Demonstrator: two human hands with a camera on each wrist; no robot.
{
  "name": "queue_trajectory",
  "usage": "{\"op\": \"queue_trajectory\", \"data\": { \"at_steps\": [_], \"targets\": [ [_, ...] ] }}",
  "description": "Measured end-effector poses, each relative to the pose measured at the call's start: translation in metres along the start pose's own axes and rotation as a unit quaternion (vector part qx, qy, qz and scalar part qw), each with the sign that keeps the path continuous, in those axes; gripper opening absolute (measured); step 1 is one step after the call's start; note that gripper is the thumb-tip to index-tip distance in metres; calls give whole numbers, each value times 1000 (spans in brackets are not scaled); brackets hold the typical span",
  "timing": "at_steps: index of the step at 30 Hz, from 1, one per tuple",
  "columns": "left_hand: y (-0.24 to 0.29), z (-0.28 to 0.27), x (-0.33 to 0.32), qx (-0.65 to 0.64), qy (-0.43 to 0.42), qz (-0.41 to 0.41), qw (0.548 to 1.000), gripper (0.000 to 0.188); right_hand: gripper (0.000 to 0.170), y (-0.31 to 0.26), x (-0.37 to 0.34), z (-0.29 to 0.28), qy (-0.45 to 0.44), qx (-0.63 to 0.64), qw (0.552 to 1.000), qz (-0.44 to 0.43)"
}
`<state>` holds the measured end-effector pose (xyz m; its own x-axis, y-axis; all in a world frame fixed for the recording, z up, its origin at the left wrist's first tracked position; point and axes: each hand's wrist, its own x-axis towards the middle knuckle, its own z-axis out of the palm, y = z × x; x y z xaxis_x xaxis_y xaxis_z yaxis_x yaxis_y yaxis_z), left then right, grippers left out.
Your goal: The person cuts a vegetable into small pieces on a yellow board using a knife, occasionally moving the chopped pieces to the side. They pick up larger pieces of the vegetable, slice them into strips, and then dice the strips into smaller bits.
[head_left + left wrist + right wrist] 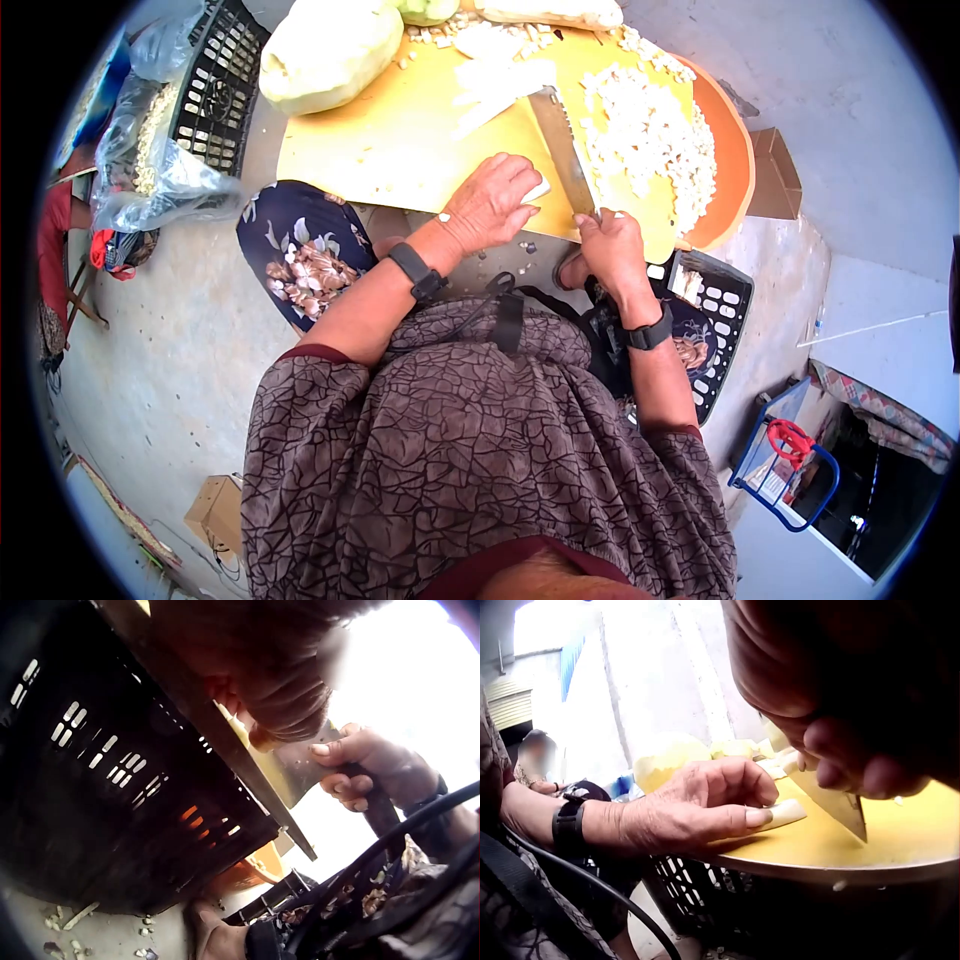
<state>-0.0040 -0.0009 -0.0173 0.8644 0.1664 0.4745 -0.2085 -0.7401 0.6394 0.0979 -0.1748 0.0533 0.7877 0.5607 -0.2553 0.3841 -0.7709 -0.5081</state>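
My left hand (pixel 495 200) rests at the near edge of a yellow board (pixel 400 150), pinching a short pale piece of peeled gourd (pixel 786 814) between thumb and curled fingers. To its right, my right hand (pixel 612 245) grips the handle of a broad-bladed knife (pixel 565 150). The blade slants down to the board in the right wrist view, beside the gourd piece. Beyond it lie long pale strips (pixel 490 100), overexposed in the head view. A heap of small pale cubes (pixel 650 130) covers the board's right side.
A large peeled gourd (pixel 330 60) sits at the board's far left. An orange basin (pixel 738 170) stands under the right edge. A black crate (pixel 97 825) is beneath the board, another black crate (pixel 725 300) at right. Plastic bags (pixel 150 150) lie left. Someone (pixel 536 761) sits in the background.
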Motion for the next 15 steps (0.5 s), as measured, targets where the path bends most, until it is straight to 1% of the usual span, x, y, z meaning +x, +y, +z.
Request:
{"op": "queue_trajectory", "data": {
  "at_steps": [2, 3, 6, 7, 10, 11, 15],
  "targets": [
    [2, -5, -2, 10, -2, -12, 1000, 25, 29, 3, -3, -4, -8, 40, 998, 54],
    [2, -6, -3, 22, -1, -17, 1000, 26, 30, -3, -7, -12, -40, 91, 990, 104],
    [0, -4, -5, 40, -7, -14, 999, 26, 30, 3, -19, -16, -27, 25, 999, 1],
    [-3, -3, -5, 44, -9, -10, 999, 26, 30, -1, -23, -21, -50, -7, 999, -2],
    [-7, 0, -8, 46, -5, -1, 999, 24, 31, -11, -31, -23, -77, -47, 996, -5],
    [-8, 1, -8, 46, -5, -1, 999, 24, 30, -18, -32, -25, -75, -67, 995, 0],
    [-8, 1, -7, 40, 0, 1, 999, 22, 28, -23, -29, -17, -78, -140, 986, -41]
  ]
}}
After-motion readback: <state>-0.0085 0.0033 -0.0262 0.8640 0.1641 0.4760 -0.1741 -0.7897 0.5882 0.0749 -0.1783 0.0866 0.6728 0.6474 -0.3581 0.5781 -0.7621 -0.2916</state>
